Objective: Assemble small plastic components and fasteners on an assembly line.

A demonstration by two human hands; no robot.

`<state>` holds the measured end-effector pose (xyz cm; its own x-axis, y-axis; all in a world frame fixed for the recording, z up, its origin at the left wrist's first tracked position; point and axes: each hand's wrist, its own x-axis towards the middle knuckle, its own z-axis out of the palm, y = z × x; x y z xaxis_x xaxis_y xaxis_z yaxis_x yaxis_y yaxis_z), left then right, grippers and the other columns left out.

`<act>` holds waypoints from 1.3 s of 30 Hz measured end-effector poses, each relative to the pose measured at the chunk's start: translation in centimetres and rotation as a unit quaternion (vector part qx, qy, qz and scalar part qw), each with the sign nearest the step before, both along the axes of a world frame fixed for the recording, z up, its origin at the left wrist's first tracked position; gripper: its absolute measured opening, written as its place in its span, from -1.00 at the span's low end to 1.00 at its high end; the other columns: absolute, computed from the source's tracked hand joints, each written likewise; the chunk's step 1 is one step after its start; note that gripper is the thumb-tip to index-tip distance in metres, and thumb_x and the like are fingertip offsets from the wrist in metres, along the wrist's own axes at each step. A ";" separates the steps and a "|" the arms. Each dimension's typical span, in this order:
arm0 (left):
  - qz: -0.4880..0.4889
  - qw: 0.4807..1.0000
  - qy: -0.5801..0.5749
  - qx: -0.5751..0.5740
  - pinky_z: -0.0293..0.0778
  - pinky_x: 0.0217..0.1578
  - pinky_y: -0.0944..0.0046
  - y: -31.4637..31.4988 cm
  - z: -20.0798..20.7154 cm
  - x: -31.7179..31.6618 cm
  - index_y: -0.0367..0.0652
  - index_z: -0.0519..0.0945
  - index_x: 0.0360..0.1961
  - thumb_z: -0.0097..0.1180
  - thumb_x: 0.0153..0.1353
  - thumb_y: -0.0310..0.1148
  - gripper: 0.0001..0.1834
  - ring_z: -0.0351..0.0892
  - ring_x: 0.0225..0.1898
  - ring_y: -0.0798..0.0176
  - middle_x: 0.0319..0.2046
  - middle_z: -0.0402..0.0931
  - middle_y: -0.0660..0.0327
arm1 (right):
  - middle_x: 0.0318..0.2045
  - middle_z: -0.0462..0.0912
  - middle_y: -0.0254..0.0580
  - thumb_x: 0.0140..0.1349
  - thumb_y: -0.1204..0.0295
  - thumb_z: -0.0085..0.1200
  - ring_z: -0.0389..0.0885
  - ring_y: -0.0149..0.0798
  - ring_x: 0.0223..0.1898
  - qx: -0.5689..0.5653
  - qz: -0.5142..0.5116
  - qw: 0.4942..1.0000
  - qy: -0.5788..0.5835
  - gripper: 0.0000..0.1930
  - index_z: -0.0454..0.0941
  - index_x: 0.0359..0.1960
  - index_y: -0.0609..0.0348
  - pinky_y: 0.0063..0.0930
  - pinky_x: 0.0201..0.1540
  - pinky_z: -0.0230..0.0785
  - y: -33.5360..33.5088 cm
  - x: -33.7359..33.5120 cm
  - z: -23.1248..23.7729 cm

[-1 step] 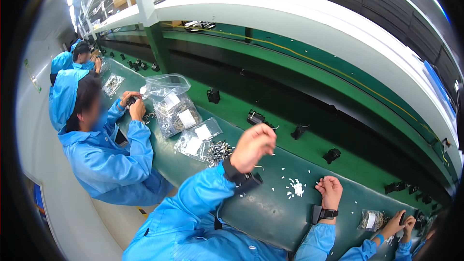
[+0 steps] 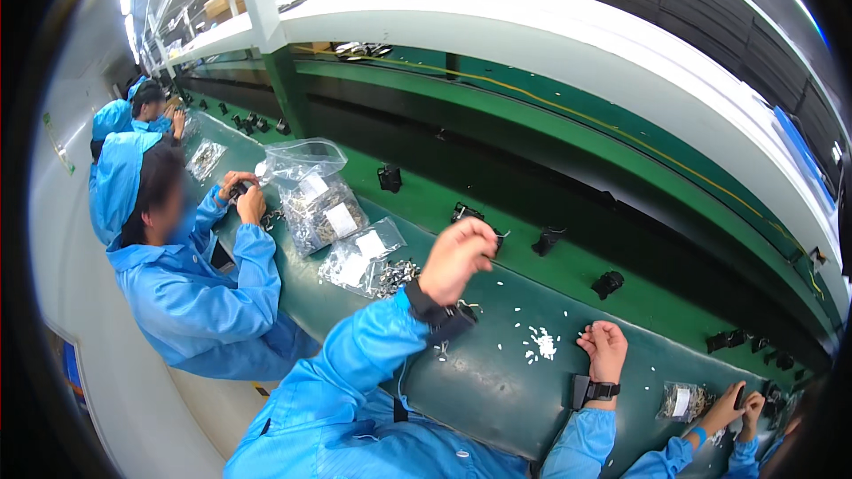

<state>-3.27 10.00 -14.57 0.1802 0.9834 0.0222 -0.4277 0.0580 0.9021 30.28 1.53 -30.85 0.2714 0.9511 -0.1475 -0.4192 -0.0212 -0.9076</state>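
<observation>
My left hand (image 2: 457, 259) is raised over the far side of the green table, its fingers curled together. Whatever it may hold is hidden. Just behind it lies a small black part (image 2: 465, 212) on the green strip, a thin light wire showing beside the fingers. My right hand (image 2: 605, 350) rests at the right of a scatter of small white pieces (image 2: 543, 344). Its fingers are bent in, thumb side toward the pieces; a tiny pale speck shows at the fingertips, too small to name. Loose metal-and-black small parts (image 2: 396, 278) lie in a heap left of my left wrist.
Clear plastic bags (image 2: 330, 208) of small parts stand left. More black parts (image 2: 609, 284) sit along the green strip beside the dark belt (image 2: 532, 168). A co-worker in blue (image 2: 191, 275) works at left; another person's hands (image 2: 738, 408) are at lower right. A white shelf (image 2: 532, 13) runs overhead.
My left hand has shifted slightly up and left, nearer the black part on the green strip. My right hand stays where it was.
</observation>
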 end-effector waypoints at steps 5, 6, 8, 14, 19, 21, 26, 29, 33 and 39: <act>0.162 0.963 0.216 -0.025 0.50 -0.01 0.16 7.8 -5.4 -2.3 -0.02 0.63 -0.04 0.26 0.18 -0.39 -0.71 0.54 0.03 0.26 -0.05 0.56 0.26 | -0.29 0.70 -0.14 0.45 0.48 0.17 0.71 -0.35 -0.36 0.005 0.019 1.000 0.003 -0.87 0.59 -0.13 0.32 -0.41 -0.28 0.73 0.3 -0.3 -0.4; 0.158 0.964 0.215 -0.019 0.50 -0.01 0.16 9.0 -6.7 -2.2 -0.02 0.63 -0.04 0.26 0.18 -0.39 -0.71 0.54 0.03 0.26 -0.05 0.56 0.26 | -0.29 0.71 -0.14 0.45 0.48 0.17 0.71 -0.34 -0.36 0.011 0.022 1.000 0.006 -0.87 0.59 -0.13 0.32 -0.40 -0.28 0.73 0.4 -0.1 -0.6; 0.260 0.814 0.519 0.020 0.43 0.22 0.01 10.3 -8.9 -1.7 0.14 0.64 0.14 0.38 0.06 -0.33 -0.46 0.51 0.19 0.00 0.16 0.49 0.05 | -0.28 0.71 -0.14 0.45 0.49 0.16 0.71 -0.35 -0.36 0.016 0.020 1.000 0.011 -0.88 0.58 -0.13 0.31 -0.40 -0.27 0.73 0.3 0.0 -0.8; 0.196 0.732 0.650 0.046 0.32 0.36 -0.08 11.9 -11.5 -0.6 0.20 0.63 0.24 0.49 -0.09 -0.29 -0.26 0.49 0.25 -0.17 0.20 0.51 -0.09 | -0.27 0.71 -0.11 0.44 0.50 0.17 0.72 -0.31 -0.34 0.022 0.017 0.999 0.034 -0.87 0.58 -0.11 0.33 -0.38 -0.25 0.73 0.3 0.4 -1.6; 0.192 0.717 0.664 0.090 0.56 0.14 0.06 12.1 -11.3 -0.7 0.02 0.66 0.19 0.49 -0.10 -0.31 -0.31 0.65 0.07 -0.10 -0.02 0.66 -0.04 | -0.27 0.70 -0.12 0.44 0.50 0.17 0.72 -0.31 -0.34 0.018 0.020 0.999 0.020 -0.88 0.58 -0.11 0.33 -0.37 -0.26 0.73 0.4 -0.3 -1.0; 0.226 0.758 0.604 0.096 0.59 0.09 0.09 11.7 -10.8 -0.8 -0.03 0.65 0.18 0.48 -0.08 -0.30 -0.32 0.67 0.05 -0.06 -0.03 0.67 -0.04 | -0.27 0.70 -0.12 0.44 0.50 0.17 0.72 -0.30 -0.35 0.020 0.017 0.999 0.022 -0.88 0.58 -0.12 0.33 -0.36 -0.25 0.74 0.3 -0.2 -1.2; 0.187 0.977 0.084 0.051 0.59 -0.17 0.12 5.5 -4.8 -0.9 -0.05 0.43 0.34 0.20 0.28 -0.31 -0.41 0.65 0.04 0.03 0.16 0.55 0.16 | -0.28 0.72 -0.09 0.44 0.50 0.17 0.74 -0.29 -0.35 0.029 0.024 0.999 0.021 -0.88 0.59 -0.13 0.33 -0.35 -0.27 0.74 0.0 -0.3 -1.2; 0.024 0.979 -0.200 0.028 0.58 -0.11 0.04 -3.2 -0.1 0.0 -0.03 0.32 0.41 0.07 0.33 -0.23 -0.38 0.58 0.15 -0.06 0.25 0.46 0.13 | -0.28 0.74 -0.07 0.44 0.49 0.17 0.75 -0.28 -0.37 -0.008 0.025 1.000 -0.002 -0.87 0.60 -0.14 0.34 -0.36 -0.28 0.74 -0.4 0.1 -0.4; -0.120 0.960 -0.248 0.044 0.62 -0.13 -0.05 -9.6 1.6 2.0 -0.12 0.23 0.50 0.00 0.27 -0.10 -0.22 0.59 0.12 -0.21 0.46 0.23 -0.02 | -0.27 0.75 -0.02 0.43 0.49 0.19 0.76 -0.30 -0.37 0.018 0.024 1.000 -0.007 -0.87 0.61 -0.16 0.34 -0.41 -0.32 0.73 -0.6 -0.4 1.5; -0.138 0.973 -0.187 0.000 0.57 -0.43 0.18 -10.7 1.4 4.5 -0.15 0.25 0.49 -0.14 0.40 0.01 -0.27 0.66 -0.07 0.05 0.32 0.40 -0.07 | -0.24 0.74 0.01 0.40 0.53 0.19 0.77 -0.28 -0.35 0.086 0.002 0.996 0.027 -0.90 0.58 -0.18 0.33 -0.44 -0.43 0.71 -3.3 -0.9 8.6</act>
